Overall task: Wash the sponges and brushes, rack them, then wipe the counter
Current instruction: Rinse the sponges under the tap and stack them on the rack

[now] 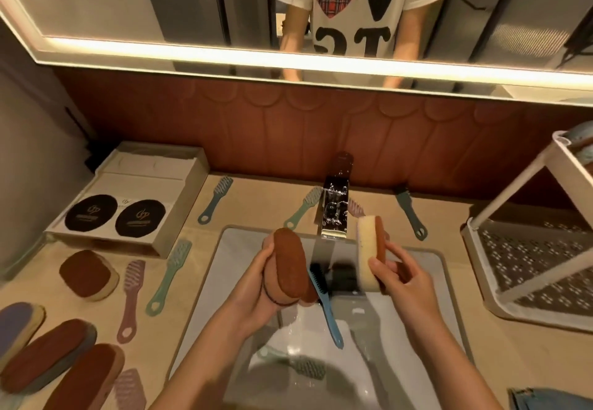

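Observation:
Over the sink (446, 284), my left hand (260, 284) grips a brown-topped oval sponge (290, 262), its scouring face towards me. My right hand (401, 278) holds a second sponge (369, 252) upright, cream foam facing left with a brown pad behind. Both hands sit just below the chrome tap (335, 214). A blue brush (327, 307) leans in the basin between my hands, and a pale green brush (298, 363) lies under the water at the sink's near end.
Several sponges (86, 275) and brushes (130, 300) lie on the beige counter to the left, beside an open box (128, 201). More brushes (410, 214) rest along the back wall. A white perforated rack (529, 255) stands at the right.

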The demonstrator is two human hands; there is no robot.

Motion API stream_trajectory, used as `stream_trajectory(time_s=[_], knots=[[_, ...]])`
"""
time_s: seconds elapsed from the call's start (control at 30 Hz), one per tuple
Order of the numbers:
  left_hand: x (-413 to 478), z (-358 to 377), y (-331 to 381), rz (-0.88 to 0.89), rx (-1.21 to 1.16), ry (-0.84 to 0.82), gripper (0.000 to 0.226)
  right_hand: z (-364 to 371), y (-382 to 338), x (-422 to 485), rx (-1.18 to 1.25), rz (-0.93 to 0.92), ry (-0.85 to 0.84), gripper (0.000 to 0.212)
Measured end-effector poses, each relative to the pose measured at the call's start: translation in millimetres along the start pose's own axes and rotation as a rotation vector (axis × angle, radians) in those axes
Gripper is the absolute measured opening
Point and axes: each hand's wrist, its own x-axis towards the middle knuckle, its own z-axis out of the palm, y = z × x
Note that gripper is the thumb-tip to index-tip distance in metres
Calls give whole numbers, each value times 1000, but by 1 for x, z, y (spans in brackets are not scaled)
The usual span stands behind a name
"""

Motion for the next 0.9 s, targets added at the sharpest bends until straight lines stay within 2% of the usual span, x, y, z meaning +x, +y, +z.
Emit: stream_trajectory(time_s=[0.3, 0.6, 0.73, 0.8, 0.9], knots=[[-23, 22, -31, 125, 311, -80, 45, 29, 12, -45, 18, 6, -126, 54], [-33, 29, -38, 105, 306, -134, 53, 31, 10, -59, 77, -3, -151, 49], [-38, 31, -38, 132, 359, -135, 56, 30, 8, -63, 24, 13, -183, 38], [-42, 30, -30, 148, 444, -124, 53, 24, 5, -63, -51, 41, -240, 28], [-48, 29, -9, 168, 667, -151, 35, 11, -10, -58, -154, 23, -262, 34]])
